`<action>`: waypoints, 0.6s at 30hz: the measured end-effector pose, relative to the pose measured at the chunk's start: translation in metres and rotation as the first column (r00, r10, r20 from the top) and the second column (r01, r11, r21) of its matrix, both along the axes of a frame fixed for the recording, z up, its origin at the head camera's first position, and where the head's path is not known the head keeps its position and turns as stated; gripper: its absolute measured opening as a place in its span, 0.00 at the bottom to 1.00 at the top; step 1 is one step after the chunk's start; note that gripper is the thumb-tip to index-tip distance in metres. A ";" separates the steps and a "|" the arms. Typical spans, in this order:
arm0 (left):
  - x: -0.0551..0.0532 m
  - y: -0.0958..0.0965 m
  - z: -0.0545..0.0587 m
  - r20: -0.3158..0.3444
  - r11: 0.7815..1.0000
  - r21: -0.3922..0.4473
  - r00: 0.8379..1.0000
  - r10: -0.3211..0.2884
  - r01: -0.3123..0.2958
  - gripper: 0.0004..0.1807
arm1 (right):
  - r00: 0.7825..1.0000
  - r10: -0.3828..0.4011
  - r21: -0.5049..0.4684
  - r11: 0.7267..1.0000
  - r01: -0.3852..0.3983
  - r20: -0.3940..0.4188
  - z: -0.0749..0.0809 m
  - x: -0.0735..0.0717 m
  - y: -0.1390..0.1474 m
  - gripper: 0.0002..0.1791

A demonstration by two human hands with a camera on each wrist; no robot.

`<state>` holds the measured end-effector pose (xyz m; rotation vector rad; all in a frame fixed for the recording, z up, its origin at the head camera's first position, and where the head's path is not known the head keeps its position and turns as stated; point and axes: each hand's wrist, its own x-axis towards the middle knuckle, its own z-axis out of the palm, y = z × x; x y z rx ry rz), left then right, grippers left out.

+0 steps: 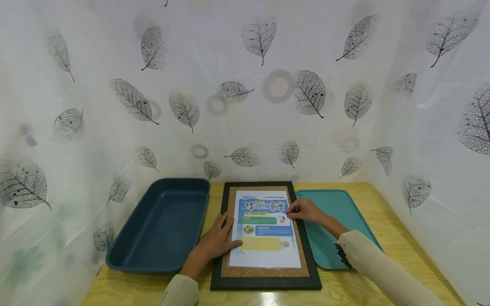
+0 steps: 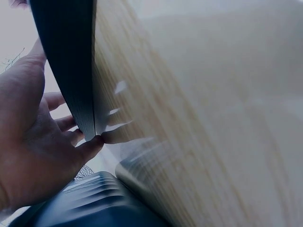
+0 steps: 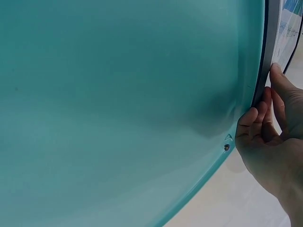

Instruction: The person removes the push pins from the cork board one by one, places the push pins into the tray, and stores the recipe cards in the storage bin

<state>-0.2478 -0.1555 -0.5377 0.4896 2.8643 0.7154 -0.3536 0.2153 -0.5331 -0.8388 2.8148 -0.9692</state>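
Workpiece: printed sheet (image 1: pixel 264 231), lower centre of the head view; it lies flat, printed side up, on the cork panel (image 1: pixel 268 273) of the black-framed board (image 1: pixel 266 283), with cork exposed along its margins; the board rests on the wooden table (image 1: pixel 398 238).

Left hand (image 1: pixel 216 238), left of the board's centre: fingers extended and somewhat spread over the left frame bar, thumb reaching onto the left part of the sheet; it is not closed around anything.

Right hand (image 1: pixel 306 210), at the sheet's upper right edge: fingers bent, thumb and fingertips drawn close together; whether they pinch the edge, merely press it, or hide a small item cannot be told.

Adjacent items: dark blue tub (image 1: pixel 153 233), lower left of the frame; teal tray (image 1: pixel 340 204), lower right, partly beneath the right forearm.

Step in hand, as judged: seating the sheet on the cork; the next move would call for steady left-hand contact, while the right fingertips square the edge without creasing it.
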 end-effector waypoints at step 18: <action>-0.001 -0.001 0.000 -0.018 1.000 -0.005 1.000 -0.010 0.010 0.54 | 0.999 0.042 0.007 0.999 -0.041 -0.012 0.001 0.001 0.003 0.05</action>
